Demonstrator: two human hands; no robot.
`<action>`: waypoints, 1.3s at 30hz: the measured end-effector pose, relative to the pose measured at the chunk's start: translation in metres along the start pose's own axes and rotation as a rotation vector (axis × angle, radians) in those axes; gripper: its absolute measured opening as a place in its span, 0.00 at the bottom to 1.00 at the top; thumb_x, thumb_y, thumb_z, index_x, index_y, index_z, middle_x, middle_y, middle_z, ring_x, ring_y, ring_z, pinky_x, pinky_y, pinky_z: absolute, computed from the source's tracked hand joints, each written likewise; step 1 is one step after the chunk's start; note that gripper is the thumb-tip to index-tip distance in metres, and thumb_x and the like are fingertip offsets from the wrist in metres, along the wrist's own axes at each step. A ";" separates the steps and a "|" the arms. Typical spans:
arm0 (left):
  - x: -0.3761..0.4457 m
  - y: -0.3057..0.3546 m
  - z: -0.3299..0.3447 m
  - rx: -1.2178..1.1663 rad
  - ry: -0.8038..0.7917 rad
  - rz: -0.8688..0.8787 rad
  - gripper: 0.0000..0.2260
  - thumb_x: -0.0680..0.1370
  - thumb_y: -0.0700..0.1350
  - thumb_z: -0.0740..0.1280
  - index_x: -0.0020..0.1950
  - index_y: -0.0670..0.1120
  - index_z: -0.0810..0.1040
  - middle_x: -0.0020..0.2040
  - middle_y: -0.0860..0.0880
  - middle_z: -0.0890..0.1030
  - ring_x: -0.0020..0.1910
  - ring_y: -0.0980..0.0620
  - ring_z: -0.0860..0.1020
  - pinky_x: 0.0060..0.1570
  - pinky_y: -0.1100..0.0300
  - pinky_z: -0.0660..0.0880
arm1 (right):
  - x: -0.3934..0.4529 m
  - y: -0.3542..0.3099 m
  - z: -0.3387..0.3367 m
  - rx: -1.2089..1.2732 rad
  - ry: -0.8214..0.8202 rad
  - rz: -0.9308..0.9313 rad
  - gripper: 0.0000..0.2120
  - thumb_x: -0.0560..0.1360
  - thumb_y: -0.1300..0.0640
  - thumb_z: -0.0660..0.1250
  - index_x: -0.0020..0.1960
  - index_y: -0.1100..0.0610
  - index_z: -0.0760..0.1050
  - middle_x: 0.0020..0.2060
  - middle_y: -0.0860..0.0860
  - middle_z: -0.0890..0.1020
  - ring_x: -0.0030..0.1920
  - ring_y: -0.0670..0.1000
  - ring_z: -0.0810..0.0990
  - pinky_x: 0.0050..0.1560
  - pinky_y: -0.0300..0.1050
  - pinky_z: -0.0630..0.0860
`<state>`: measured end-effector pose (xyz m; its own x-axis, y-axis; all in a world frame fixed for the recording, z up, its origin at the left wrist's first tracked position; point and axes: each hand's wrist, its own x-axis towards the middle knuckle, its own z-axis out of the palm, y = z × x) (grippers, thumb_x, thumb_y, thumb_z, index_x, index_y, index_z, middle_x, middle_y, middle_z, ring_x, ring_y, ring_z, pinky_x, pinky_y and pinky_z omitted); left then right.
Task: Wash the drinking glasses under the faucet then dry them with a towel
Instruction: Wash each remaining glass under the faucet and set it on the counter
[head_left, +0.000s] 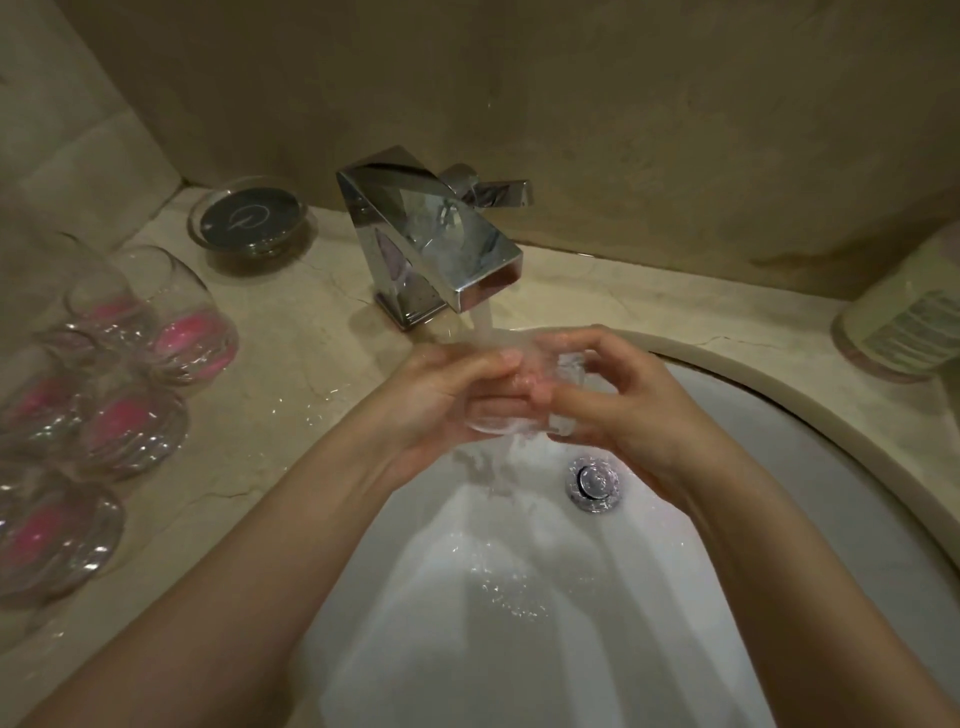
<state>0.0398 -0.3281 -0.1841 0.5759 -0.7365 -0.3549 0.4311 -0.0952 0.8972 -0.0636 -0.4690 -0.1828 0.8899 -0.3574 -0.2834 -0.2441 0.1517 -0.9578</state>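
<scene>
The glass (511, 410) is sitting under the faucet (441, 244) stream, over the sink (779, 415), gripped between both hands. Being wet, clear and thin-looking, it is likely slippery and fragile, light enough for 1 hand, and probably best held round the body rather than the rim. The left hand (441, 405) is curling its fingers (488, 364) round its near side; the right hand (623, 405) is pinching the other side, fingers bent. It is looking colourless and stemless, blurred by running water. About 6 more glasses (192, 322) with pink bases are waiting on the bench (311, 332) at left.
</scene>
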 end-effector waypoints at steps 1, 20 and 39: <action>0.000 -0.001 -0.001 -0.009 0.011 0.001 0.12 0.69 0.43 0.69 0.48 0.39 0.84 0.47 0.38 0.84 0.46 0.43 0.83 0.50 0.48 0.80 | 0.000 0.001 0.000 -0.041 -0.008 -0.049 0.16 0.68 0.65 0.75 0.53 0.53 0.79 0.55 0.55 0.79 0.50 0.52 0.83 0.46 0.51 0.83; 0.006 0.001 -0.006 0.086 -0.036 0.061 0.10 0.71 0.38 0.72 0.51 0.41 0.84 0.43 0.43 0.85 0.45 0.45 0.84 0.49 0.51 0.81 | 0.003 -0.001 0.001 0.130 -0.046 0.215 0.18 0.77 0.46 0.64 0.57 0.59 0.80 0.52 0.67 0.81 0.40 0.58 0.84 0.38 0.43 0.82; -0.003 0.001 -0.007 0.132 -0.135 0.028 0.15 0.76 0.42 0.68 0.61 0.41 0.80 0.58 0.38 0.82 0.56 0.42 0.82 0.57 0.51 0.79 | 0.002 0.014 -0.005 0.111 -0.007 0.037 0.22 0.63 0.59 0.78 0.56 0.54 0.80 0.56 0.57 0.82 0.53 0.55 0.84 0.51 0.51 0.82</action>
<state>0.0436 -0.3215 -0.1836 0.4837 -0.8225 -0.2991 0.3165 -0.1542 0.9360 -0.0674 -0.4723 -0.1969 0.8840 -0.3427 -0.3181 -0.2333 0.2663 -0.9352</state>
